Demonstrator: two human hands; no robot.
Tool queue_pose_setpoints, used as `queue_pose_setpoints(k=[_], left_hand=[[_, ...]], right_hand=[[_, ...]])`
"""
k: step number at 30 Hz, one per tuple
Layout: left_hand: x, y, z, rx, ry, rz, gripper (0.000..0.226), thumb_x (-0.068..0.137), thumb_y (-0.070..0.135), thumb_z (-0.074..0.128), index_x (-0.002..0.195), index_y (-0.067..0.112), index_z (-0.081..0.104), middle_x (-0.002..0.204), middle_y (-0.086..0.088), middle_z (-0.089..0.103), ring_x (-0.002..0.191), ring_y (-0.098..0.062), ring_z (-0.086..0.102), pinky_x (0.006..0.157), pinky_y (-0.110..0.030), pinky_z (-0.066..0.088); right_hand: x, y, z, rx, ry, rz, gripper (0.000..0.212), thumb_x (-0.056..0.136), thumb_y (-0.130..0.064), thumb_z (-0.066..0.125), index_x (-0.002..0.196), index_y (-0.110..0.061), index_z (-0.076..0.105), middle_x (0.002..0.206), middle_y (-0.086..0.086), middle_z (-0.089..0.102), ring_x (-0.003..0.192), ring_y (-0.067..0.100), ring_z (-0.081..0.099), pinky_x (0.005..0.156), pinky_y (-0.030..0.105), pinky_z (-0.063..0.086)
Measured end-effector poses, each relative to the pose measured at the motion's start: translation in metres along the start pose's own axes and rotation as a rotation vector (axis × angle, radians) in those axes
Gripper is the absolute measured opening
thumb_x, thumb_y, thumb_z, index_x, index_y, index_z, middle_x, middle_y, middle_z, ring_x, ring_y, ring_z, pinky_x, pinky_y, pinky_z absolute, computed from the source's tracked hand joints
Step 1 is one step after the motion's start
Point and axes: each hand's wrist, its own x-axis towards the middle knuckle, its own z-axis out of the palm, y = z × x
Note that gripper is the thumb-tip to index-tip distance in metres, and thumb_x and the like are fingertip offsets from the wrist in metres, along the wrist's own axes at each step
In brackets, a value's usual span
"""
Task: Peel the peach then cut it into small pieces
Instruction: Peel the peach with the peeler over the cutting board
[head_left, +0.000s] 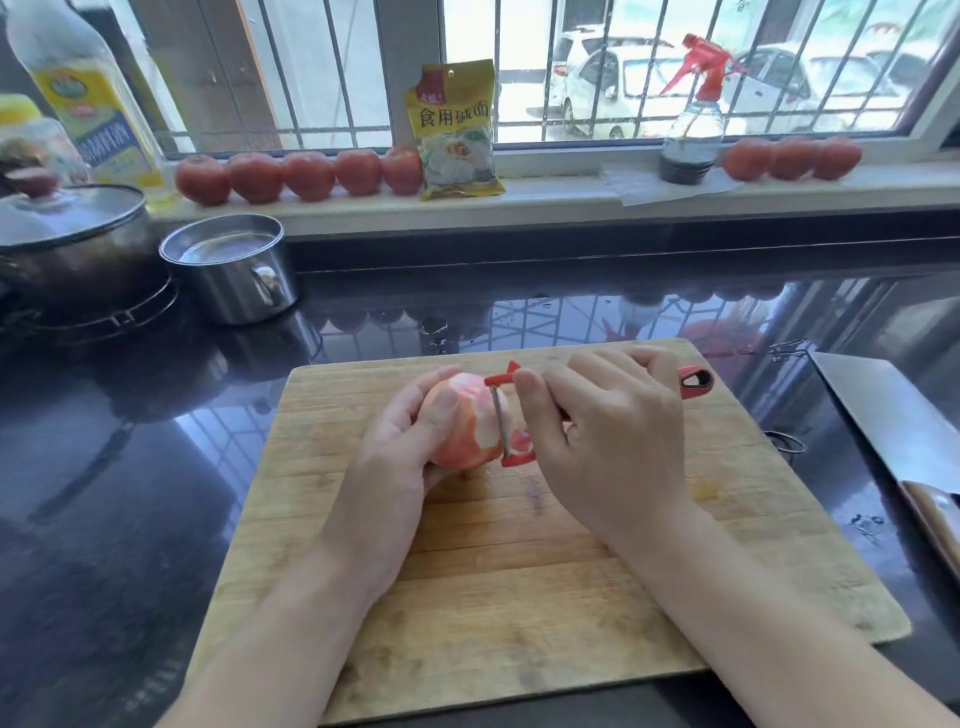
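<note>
You are partway through the first job, the peeling. The peach (460, 415) sits in your left hand (400, 441), just above the far middle of the wooden cutting board (519, 571), with your fingers and thumb curled round it. Much of the side you can see looks pale and pinkish where the skin is gone, with some redder patches left, and the far side is hidden behind your fingers, so I cannot tell how much skin is left there. Your right hand (613, 431) grips the red peeler (506, 415), fingers bent round its handle, and the thin metal blade rests against the right side of the peach. A small curl of red skin hangs by the blade. I think the peeling is more than half done, but no cutting has started, since the peach is whole and round. The bare fruit looks wet and soft, so it may be slippery to hold. The board is flat, made of light wooden strips, and looks dry and a bit scratched. The counter (156, 467) under it is dark, smooth and shiny. A big cleaver (883, 415) with a wide grey blade lies on the counter just right of the board, ready for chopping later.
</note>
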Motion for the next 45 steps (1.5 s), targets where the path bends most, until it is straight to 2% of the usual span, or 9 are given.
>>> queue_pose_setpoints(k=[8, 11, 15, 18, 24, 30, 35, 38, 45], left_hand=[[0.000, -0.002, -0.003, -0.010, 0.005, -0.021, 0.046, 0.094, 0.041, 0.061, 0.133, 0.017, 0.065, 0.126, -0.011, 0.072, 0.119, -0.031, 0.069, 0.106, -0.057, 0.051], [-0.001, 0.000, -0.002, -0.079, 0.048, -0.022, 0.045, 0.090, 0.040, 0.062, 0.127, 0.016, 0.068, 0.121, -0.010, 0.074, 0.112, -0.029, 0.071, 0.101, -0.054, 0.054], [0.000, 0.005, -0.001, -0.265, 0.092, -0.070, 0.039, 0.092, 0.043, 0.066, 0.125, 0.023, 0.073, 0.135, -0.018, 0.065, 0.119, -0.045, 0.066, 0.091, -0.049, 0.060], [0.000, 0.007, -0.001, -0.337, 0.082, -0.129, 0.040, 0.102, 0.040, 0.053, 0.128, 0.014, 0.069, 0.135, -0.024, 0.063, 0.117, -0.049, 0.066, 0.087, -0.047, 0.062], [0.000, 0.008, 0.000, -0.180, 0.064, -0.098, 0.062, 0.104, 0.054, 0.039, 0.134, 0.003, 0.058, 0.111, -0.025, 0.074, 0.102, -0.044, 0.074, 0.082, -0.044, 0.065], [-0.001, 0.007, 0.002, -0.023, 0.074, -0.002, 0.060, 0.102, 0.060, 0.047, 0.132, 0.010, 0.063, 0.122, -0.015, 0.073, 0.113, -0.035, 0.071, 0.103, -0.058, 0.053], [-0.002, 0.004, 0.003, 0.025, 0.026, 0.049, 0.063, 0.096, 0.059, 0.054, 0.130, 0.007, 0.063, 0.101, -0.017, 0.074, 0.094, -0.030, 0.071, 0.101, -0.057, 0.053], [-0.002, 0.004, 0.004, 0.032, 0.024, 0.052, 0.064, 0.094, 0.059, 0.057, 0.131, 0.007, 0.060, 0.102, -0.020, 0.075, 0.094, -0.029, 0.072, 0.095, -0.050, 0.054], [-0.003, 0.005, 0.000, 0.050, 0.072, 0.042, 0.060, 0.096, 0.060, 0.055, 0.127, 0.011, 0.068, 0.119, -0.013, 0.075, 0.114, -0.033, 0.071, 0.104, -0.058, 0.052]], right_hand=[[0.000, 0.001, 0.001, -0.121, -0.055, 0.059, 0.046, 0.104, -0.035, 0.054, 0.061, -0.022, 0.062, 0.061, -0.008, 0.061, 0.067, 0.017, 0.058, 0.079, 0.040, 0.035], [0.001, 0.013, -0.001, -0.229, -0.131, 0.134, 0.050, 0.105, -0.039, 0.048, 0.059, -0.023, 0.061, 0.062, -0.009, 0.061, 0.069, 0.018, 0.059, 0.080, 0.039, 0.031], [0.005, 0.031, -0.007, -0.341, -0.136, 0.225, 0.053, 0.106, -0.043, 0.042, 0.063, -0.023, 0.064, 0.064, -0.006, 0.059, 0.072, 0.019, 0.054, 0.081, 0.040, 0.028], [0.002, 0.035, -0.006, -0.418, -0.285, 0.197, 0.048, 0.104, -0.045, 0.042, 0.073, -0.024, 0.072, 0.073, -0.006, 0.061, 0.083, 0.021, 0.052, 0.082, 0.042, 0.025], [0.006, 0.035, -0.007, -0.298, -0.063, 0.253, 0.051, 0.107, -0.041, 0.047, 0.064, -0.020, 0.064, 0.062, -0.005, 0.053, 0.071, 0.020, 0.047, 0.082, 0.042, 0.028], [0.003, 0.009, -0.002, -0.007, 0.007, 0.067, 0.051, 0.106, -0.034, 0.048, 0.059, -0.018, 0.059, 0.059, -0.005, 0.054, 0.063, 0.019, 0.049, 0.074, 0.042, 0.037], [0.000, -0.009, 0.000, 0.015, 0.042, -0.004, 0.047, 0.104, -0.031, 0.055, 0.060, -0.017, 0.062, 0.060, -0.006, 0.055, 0.064, 0.019, 0.050, 0.076, 0.036, 0.032], [-0.001, -0.011, 0.001, -0.009, 0.045, 0.013, 0.044, 0.104, -0.031, 0.056, 0.063, -0.018, 0.063, 0.061, -0.006, 0.056, 0.064, 0.019, 0.051, 0.077, 0.033, 0.027], [-0.002, 0.003, 0.002, -0.089, 0.004, 0.045, 0.046, 0.104, -0.035, 0.054, 0.061, -0.020, 0.062, 0.062, -0.007, 0.057, 0.068, 0.019, 0.054, 0.075, 0.037, 0.032]])
